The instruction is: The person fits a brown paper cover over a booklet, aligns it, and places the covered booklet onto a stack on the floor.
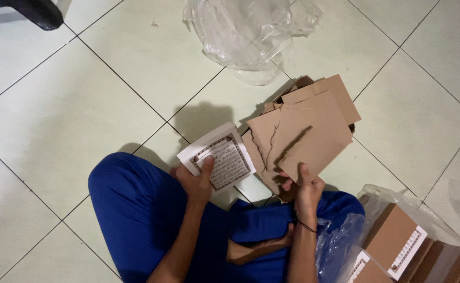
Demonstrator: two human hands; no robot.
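While the person sits cross-legged on the pale tiled floor [57,115] in blue trousers [135,209], the left hand [194,181] is closed on a white booklet [217,157] with a patterned border, thumb pressed on its printed face and fingers hidden underneath. The booklet is held tilted just above the left knee. The right hand [306,189] grips the lower edge of a torn sheet of brown cardboard [303,136], thumb on top, fingers curled behind it. The cardboard rises up and away from the hand, touching or just beside the booklet's right edge, with more brown flaps behind it. Crumpled clear plastic wrap [251,31] lies on the floor further off. By the right knee, brown packets with white labels [398,241] sit in a clear bag.
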